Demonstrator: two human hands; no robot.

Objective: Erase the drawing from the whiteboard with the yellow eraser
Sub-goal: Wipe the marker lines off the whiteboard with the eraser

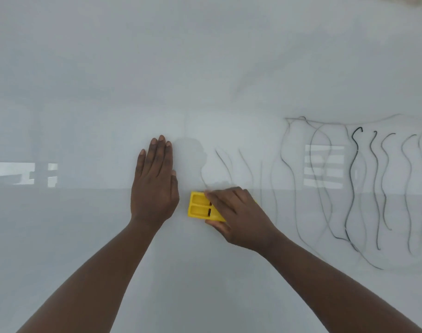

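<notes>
The whiteboard (85, 236) fills the whole head view. My right hand (238, 217) grips the yellow eraser (198, 207) and presses it on the board near the middle. Its fingers cover the eraser's right half. My left hand (154, 183) lies flat on the board just left of the eraser, fingers together, holding nothing. The drawing (354, 188) is a set of wavy dark lines to the right of my right hand. The lines nearest the eraser are faint, and those further right are darker.
Bright window reflections show on the glossy board, one at the left (22, 174) and one at the right (324, 167) over the drawing. A sliver of another surface (406, 2) shows at the top right corner.
</notes>
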